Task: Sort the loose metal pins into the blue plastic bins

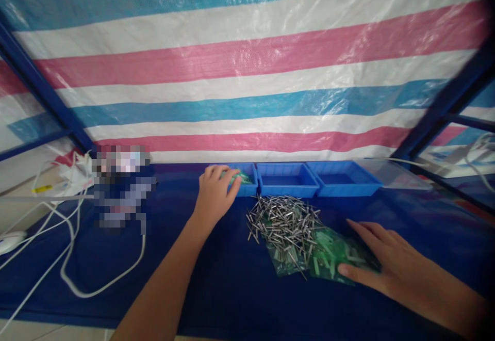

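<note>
My left hand (215, 192) reaches into the left blue bin (247, 191), fingers bent and thumb opposite, around a green plastic bag (247, 177) partly hidden by the hand. To the right, my right hand (386, 258) is spread, its thumb over the near edge of another green plastic bag (328, 250) with pale, stick-like pieces inside. Its fingers stretch out past the bag's right side. Between the hands lies a loose heap of thin metal pins (286, 222). Part of the heap rests on a clear bag (284, 259) of small pale pieces.
A middle blue bin (288, 190) and a right blue bin (348, 189) line the back of the dark blue table (232, 299). A clear plastic sheet or lid (402, 175) lies beyond them. White cables (73, 284) run across the left side. Striped sheeting (247, 67) hangs behind.
</note>
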Motion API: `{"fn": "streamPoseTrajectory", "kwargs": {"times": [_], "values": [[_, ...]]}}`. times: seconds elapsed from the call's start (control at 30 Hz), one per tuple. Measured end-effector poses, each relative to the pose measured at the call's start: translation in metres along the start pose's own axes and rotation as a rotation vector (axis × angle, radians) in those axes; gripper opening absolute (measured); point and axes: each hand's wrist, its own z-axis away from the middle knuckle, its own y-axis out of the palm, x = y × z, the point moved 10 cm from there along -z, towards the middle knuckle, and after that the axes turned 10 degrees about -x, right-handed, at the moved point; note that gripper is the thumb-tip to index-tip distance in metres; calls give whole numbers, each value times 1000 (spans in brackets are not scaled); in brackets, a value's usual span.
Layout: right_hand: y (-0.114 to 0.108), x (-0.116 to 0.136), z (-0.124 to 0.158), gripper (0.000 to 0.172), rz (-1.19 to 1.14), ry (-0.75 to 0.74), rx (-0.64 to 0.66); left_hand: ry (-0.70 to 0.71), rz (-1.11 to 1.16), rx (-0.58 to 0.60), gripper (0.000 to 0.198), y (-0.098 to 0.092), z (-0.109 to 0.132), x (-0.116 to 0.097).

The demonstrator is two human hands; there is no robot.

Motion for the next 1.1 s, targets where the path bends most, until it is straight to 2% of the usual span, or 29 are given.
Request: {"fn": "streamPoseTrajectory", "kwargs": {"times": [0.13,0.2,0.27,0.4,0.53,0.6,0.67,0.8,0.9,0.97,1.1], "values": [[6,-10,9,56,-27,2,51,201,190,114,27,11,14,-58],[5,-9,4,49,-89,33,83,263,254,182,26,18,23,-76],[4,-10,-2,45,-147,90,98,287,292,221,25,23,30,-84],[-7,-16,-14,40,-225,144,5,272,321,229,23,29,35,-81],[-36,-22,-28,44,-160,163,-185,240,340,193,23,28,32,-76],[-52,-15,-39,45,-121,169,-279,226,351,187,24,28,31,-75],[-59,4,-55,44,-177,147,-326,207,374,193,26,28,30,-75],[-37,68,-94,34,-542,-29,-226,153,471,210,31,30,29,-75],[-17,105,-112,29,-669,-137,-186,111,549,221,24,34,30,-74],[-4,113,-119,28,-740,-123,-175,56,580,209,18,38,29,-69],[25,103,-126,38,-953,106,-45,-131,613,161,17,45,27,-50]]}}
